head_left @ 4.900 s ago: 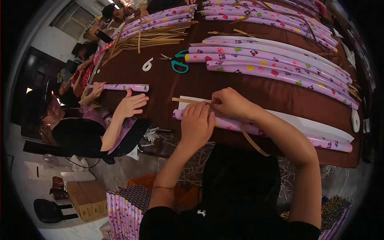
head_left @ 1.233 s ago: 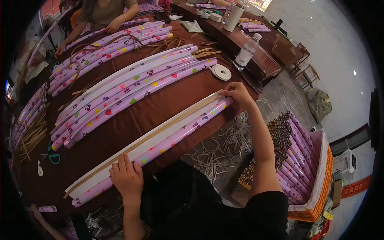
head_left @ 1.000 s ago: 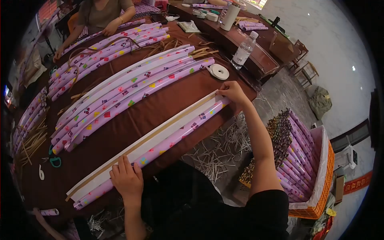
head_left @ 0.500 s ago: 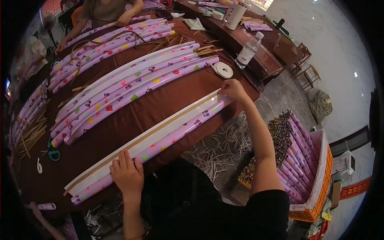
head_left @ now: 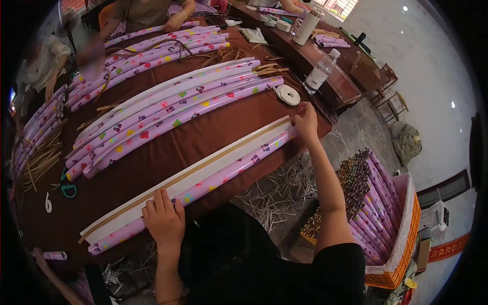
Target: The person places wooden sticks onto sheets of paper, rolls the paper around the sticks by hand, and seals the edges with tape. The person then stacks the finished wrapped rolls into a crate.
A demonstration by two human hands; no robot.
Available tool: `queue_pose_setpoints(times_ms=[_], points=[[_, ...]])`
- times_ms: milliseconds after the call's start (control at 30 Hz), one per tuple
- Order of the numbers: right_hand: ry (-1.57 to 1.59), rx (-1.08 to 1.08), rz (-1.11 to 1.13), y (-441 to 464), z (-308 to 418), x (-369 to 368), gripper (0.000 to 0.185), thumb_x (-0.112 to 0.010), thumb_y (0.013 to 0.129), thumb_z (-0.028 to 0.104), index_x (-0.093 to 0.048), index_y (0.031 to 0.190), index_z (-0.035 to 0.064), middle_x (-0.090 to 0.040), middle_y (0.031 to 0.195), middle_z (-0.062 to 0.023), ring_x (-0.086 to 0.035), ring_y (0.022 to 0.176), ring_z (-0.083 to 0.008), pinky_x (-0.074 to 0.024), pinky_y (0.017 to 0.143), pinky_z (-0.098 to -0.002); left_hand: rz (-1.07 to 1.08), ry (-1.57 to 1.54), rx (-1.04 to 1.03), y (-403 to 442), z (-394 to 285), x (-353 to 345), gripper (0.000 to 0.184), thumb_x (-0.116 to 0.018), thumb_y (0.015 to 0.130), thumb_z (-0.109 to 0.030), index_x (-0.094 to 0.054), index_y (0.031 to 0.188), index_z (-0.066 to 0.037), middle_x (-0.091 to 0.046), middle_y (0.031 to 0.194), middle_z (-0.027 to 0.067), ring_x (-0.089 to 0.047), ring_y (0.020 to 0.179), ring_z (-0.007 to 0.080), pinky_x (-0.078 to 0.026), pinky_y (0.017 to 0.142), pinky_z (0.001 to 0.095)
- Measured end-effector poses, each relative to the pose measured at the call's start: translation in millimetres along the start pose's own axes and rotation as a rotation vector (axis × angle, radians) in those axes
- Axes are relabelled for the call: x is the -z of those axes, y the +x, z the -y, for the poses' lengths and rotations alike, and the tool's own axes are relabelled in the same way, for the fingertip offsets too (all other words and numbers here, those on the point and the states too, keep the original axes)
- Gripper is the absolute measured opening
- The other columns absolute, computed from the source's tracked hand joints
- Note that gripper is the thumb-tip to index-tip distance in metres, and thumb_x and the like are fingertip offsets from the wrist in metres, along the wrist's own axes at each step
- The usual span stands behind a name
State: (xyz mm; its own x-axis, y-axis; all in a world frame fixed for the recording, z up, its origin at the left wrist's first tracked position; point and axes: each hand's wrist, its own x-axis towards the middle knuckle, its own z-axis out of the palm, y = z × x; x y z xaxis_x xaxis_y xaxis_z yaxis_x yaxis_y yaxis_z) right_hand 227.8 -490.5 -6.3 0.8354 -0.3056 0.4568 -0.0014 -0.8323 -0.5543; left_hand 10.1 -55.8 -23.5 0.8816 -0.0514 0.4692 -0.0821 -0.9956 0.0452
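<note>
A partly rolled sheet of purple patterned wrapping paper (head_left: 231, 174) lies slantwise along the table's near edge. Its white underside (head_left: 119, 219) faces up, with a tan strip (head_left: 213, 163) running lengthwise along it. My left hand (head_left: 165, 218) rests on the roll toward its left end, fingers extended flat across the white margin and thumb on the printed side. At the far right end, my right hand (head_left: 306, 121) has its fingers pinched together close to the tip of the strip. Whatever is between those fingertips is too small to make out.
More purple rolls (head_left: 178, 109) lie beyond the sheet. A white tape roll (head_left: 288, 95) and water bottle (head_left: 322, 71) stand right of them; scissors (head_left: 67, 189) lie left. An orange crate (head_left: 401, 262) of rolls is on the right. Other people's hands (head_left: 175, 22) work around the table.
My right hand has shifted slightly right, past the paper's end, its fingers still pinched. My left hand stays on the roll. The view has shifted a little, and another person appears more at left.
</note>
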Motion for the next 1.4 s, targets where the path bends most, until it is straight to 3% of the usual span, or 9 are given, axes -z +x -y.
queue_pose_setpoints(times_ms=[100, 233, 367, 500, 633, 733, 900, 1200, 1400], points=[[0.099, 0.521, -0.046, -61.0, 85.8, 8.4, 0.028, -0.066, 0.079, 0.003, -0.063, 0.107, 0.0040, -0.063, 0.100, -0.0150, -0.060, 0.098, -0.0347, -0.0480, 0.085, -0.0438, 0.003, -0.012, -0.004, 1.6, -0.8, -1.1, 0.042, -0.055, 0.093, -0.028, -0.060, 0.118, 0.005, -0.060, 0.123, 0.0136, -0.052, 0.088, 0.0303, -0.042, 0.079, 0.0410], [0.036, 0.893, 0.376, -126.0, 136.6, -6.3, 0.027, -0.069, 0.086, 0.024, -0.067, 0.104, 0.0044, -0.061, 0.110, -0.0129, -0.057, 0.105, -0.0331, -0.0454, 0.092, -0.0440, 0.008, -0.020, -0.007, 1.3, -1.0, 0.6, 0.043, -0.057, 0.091, -0.028, -0.060, 0.117, 0.005, -0.060, 0.121, 0.0148, -0.053, 0.087, 0.0310, -0.043, 0.078, 0.0427], [-0.065, 0.817, 0.478, -125.7, 140.4, -4.6, 0.025, -0.069, 0.085, 0.026, -0.068, 0.099, 0.0055, -0.062, 0.110, -0.0122, -0.055, 0.104, -0.0359, -0.0401, 0.095, -0.0504, 0.008, -0.105, 0.051, 1.8, -2.7, 1.8, 0.044, -0.064, 0.087, -0.028, -0.061, 0.117, 0.004, -0.062, 0.116, 0.0154, -0.055, 0.086, 0.0310, -0.044, 0.074, 0.0427], [-0.164, 0.945, 0.403, -130.4, 135.3, -8.6, 0.036, -0.067, 0.085, 0.016, -0.063, 0.119, 0.0046, -0.055, 0.127, -0.0158, -0.049, 0.119, -0.0385, -0.0342, 0.106, -0.0523, -0.117, -0.158, 0.030, -4.0, -0.3, -8.8, 0.052, -0.066, 0.087, -0.035, -0.059, 0.118, 0.006, -0.060, 0.119, 0.0173, -0.056, 0.090, 0.0286, -0.045, 0.081, 0.0402], [-0.028, 1.241, 0.612, -137.2, 165.5, -11.0, 0.058, -0.076, 0.075, 0.037, -0.061, 0.118, 0.0012, -0.058, 0.115, -0.0155, -0.053, 0.104, -0.0376, -0.0421, 0.091, -0.0497, -0.173, -0.028, 0.044, -2.7, -3.5, -2.2, 0.054, -0.063, 0.089, -0.041, -0.059, 0.117, 0.005, -0.058, 0.119, 0.0205, -0.057, 0.094, 0.0274, -0.045, 0.084, 0.0385], [-0.066, 1.235, 0.750, -129.3, 168.4, -24.3, 0.052, -0.076, 0.075, 0.036, -0.062, 0.109, 0.0000, -0.061, 0.100, -0.0146, -0.055, 0.094, -0.0349, -0.0441, 0.084, -0.0467, -0.143, -0.097, -0.045, -4.1, 6.5, 1.4, 0.052, -0.065, 0.087, -0.043, -0.061, 0.111, 0.003, -0.058, 0.114, 0.0182, -0.057, 0.094, 0.0277, -0.045, 0.085, 0.0383], [0.019, 1.392, 0.627, -120.3, 167.3, -36.1, 0.045, -0.075, 0.077, 0.032, -0.060, 0.103, -0.0018, -0.061, 0.090, -0.0148, -0.058, 0.083, -0.0341, -0.0467, 0.074, -0.0443, -0.048, -0.185, -0.305, 1.9, 29.3, 8.1, 0.044, -0.069, 0.083, -0.037, -0.063, 0.106, 0.000, -0.059, 0.104, 0.0131, -0.058, 0.097, 0.0276, -0.046, 0.085, 0.0392], [-0.042, 1.451, 0.662, -92.7, 150.6, -40.8, 0.049, -0.071, 0.082, 0.039, -0.056, 0.104, -0.0024, -0.060, 0.087, -0.0165, -0.057, 0.078, -0.0359, -0.0469, 0.071, -0.0453, -0.213, -0.027, -0.336, 20.9, 3.8, -11.1, 0.028, -0.060, 0.078, -0.021, -0.067, 0.097, -0.001, -0.062, 0.085, 0.0067, -0.061, 0.082, 0.0226, -0.048, 0.074, 0.0349], [-0.104, 1.537, 0.440, -73.0, 115.4, -31.9, 0.051, -0.058, 0.092, 0.047, -0.053, 0.108, -0.0014, -0.057, 0.084, -0.0174, -0.055, 0.075, -0.0375, -0.0452, 0.068, -0.0488, -0.357, -0.072, -0.290, 33.7, -34.4, -17.6, 0.025, -0.059, 0.079, -0.022, -0.068, 0.088, -0.001, -0.059, 0.083, 0.0057, -0.058, 0.081, 0.0225, -0.046, 0.075, 0.0354]])
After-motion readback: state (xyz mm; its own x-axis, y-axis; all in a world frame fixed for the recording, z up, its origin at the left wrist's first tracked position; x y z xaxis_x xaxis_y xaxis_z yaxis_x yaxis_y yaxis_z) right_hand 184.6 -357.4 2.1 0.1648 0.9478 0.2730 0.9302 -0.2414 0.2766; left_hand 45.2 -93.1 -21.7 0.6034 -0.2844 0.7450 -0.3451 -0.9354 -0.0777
